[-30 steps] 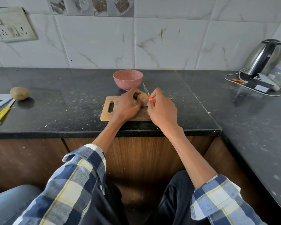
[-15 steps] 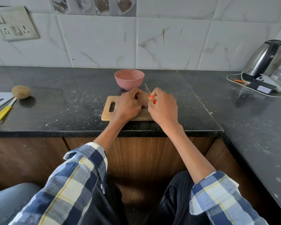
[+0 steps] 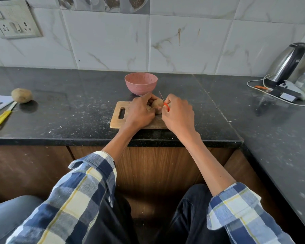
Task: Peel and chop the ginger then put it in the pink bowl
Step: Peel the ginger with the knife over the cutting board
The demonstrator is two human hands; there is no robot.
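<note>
A brown lump of ginger (image 3: 157,105) is held over the wooden chopping board (image 3: 119,120) near the counter's front edge. My left hand (image 3: 141,111) grips the ginger from the left. My right hand (image 3: 178,114) holds a small knife with an orange handle (image 3: 166,106); its blade tip (image 3: 161,95) sticks up beside the ginger. The pink bowl (image 3: 140,83) stands just behind the board, with nothing visible inside it.
A brown round vegetable (image 3: 21,95) lies far left on the black counter, next to a yellow-handled knife (image 3: 2,117) and a white board. A steel kettle (image 3: 290,62) with cable sits at the back right. A socket plate (image 3: 12,22) is on the tiled wall.
Both hands stay on the ginger and knife over the board, shifting only slightly. The ginger has turned a little in my left hand.
</note>
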